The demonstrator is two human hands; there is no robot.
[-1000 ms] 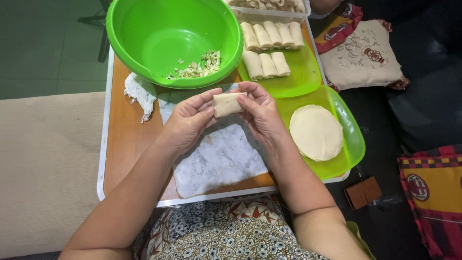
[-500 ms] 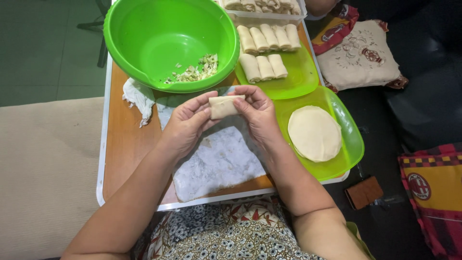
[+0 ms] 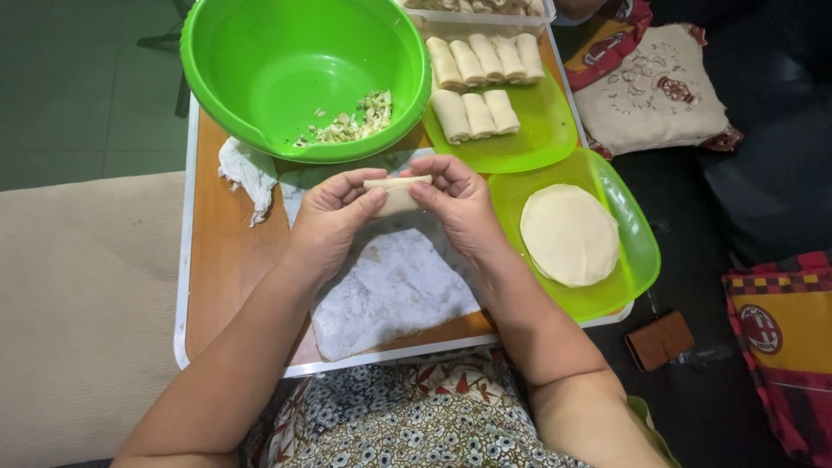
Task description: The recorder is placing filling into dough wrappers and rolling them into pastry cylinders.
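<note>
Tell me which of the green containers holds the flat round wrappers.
The oval green tray at the right edge of the table, beside the right hand. The round green bowl holds chopped filling, and the square green tray holds finished rolls.

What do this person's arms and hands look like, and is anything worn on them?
Both forearms are bare, with no sleeves in view. The left hand and right hand show no gloves, rings, watch or bracelets. A floral patterned garment covers the lap.
</note>
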